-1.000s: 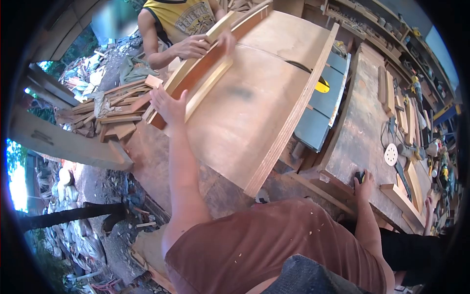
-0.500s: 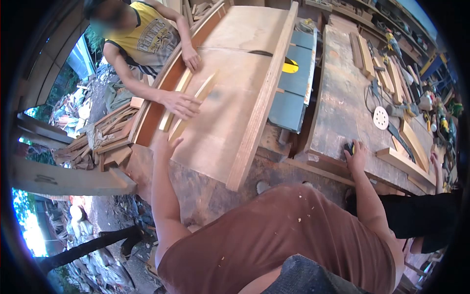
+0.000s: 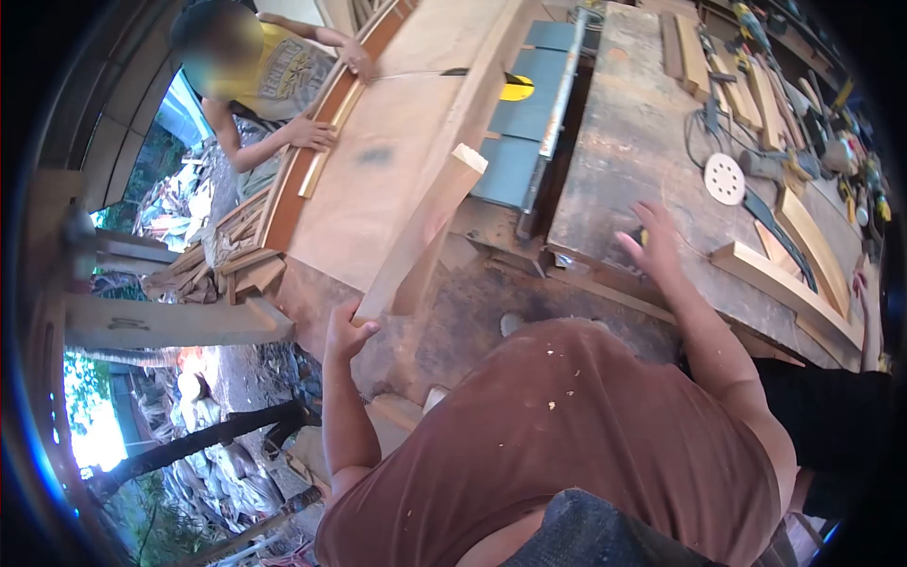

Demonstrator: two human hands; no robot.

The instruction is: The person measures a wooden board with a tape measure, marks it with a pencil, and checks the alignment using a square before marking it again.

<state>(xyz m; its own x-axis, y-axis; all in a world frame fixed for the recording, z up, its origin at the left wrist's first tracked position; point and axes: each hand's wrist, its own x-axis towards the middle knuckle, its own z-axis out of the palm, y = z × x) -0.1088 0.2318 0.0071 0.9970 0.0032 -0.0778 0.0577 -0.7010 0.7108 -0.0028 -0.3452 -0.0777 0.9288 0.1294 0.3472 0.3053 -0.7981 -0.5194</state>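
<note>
My left hand (image 3: 350, 331) is closed around the lower end of a light, square-edged wood piece (image 3: 420, 231), its thumb on top. The piece slants up and right over the plywood panel (image 3: 364, 198), in front of a long wooden beam (image 3: 491, 71). Over the workbench (image 3: 614, 132) my right hand (image 3: 654, 244) has its fingers and thumb spread. A small yellow-and-dark object (image 3: 644, 236) shows between thumb and fingers, mostly hidden; I cannot make out its kind.
Across the panel, a person's hand (image 3: 312, 134) rests by a thin wood strip (image 3: 326, 151). A yellow guard (image 3: 516, 88) stands on the blue-grey saw table (image 3: 534, 123). Right, the bench bears a perforated sanding disc (image 3: 725, 180), boards (image 3: 789, 288) and tools. Another person's hand (image 3: 862, 279) is far right.
My left hand has gone from beside the thin strip to gripping the thicker wood piece. My right hand has shifted left with its fingers spread wider. The other person's hands have drawn back towards the panel's edge.
</note>
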